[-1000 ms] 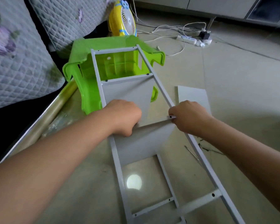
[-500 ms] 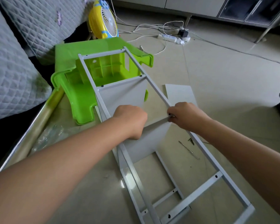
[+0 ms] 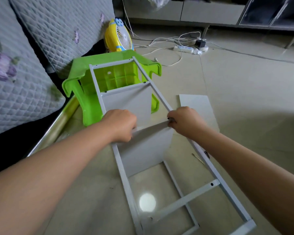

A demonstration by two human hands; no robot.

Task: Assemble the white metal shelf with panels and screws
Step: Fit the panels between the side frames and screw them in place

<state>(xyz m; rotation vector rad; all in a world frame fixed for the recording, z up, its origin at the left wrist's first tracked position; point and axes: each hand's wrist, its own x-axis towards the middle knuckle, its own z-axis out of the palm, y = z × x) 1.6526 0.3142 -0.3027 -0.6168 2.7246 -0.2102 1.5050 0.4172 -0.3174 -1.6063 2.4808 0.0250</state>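
Note:
The white metal shelf frame lies on the floor, its far end propped on a green plastic stool. Two white panels stand between the frame's long rails: a far one and a near one. My left hand grips the near panel's top edge by the left rail. My right hand pinches a small dark screw at the joint of that panel and the right rail. A loose white panel lies flat on the floor to the right.
A thin metal tool lies on the tiles beside the right rail. A yellow fan stands behind the stool, with a power strip and white cables beyond. A quilted sofa runs along the left. A low cabinet lines the far wall.
The view has shifted and tilted back a little. Both hands stay at the near panel's top corners, the right one still at the screw joint.

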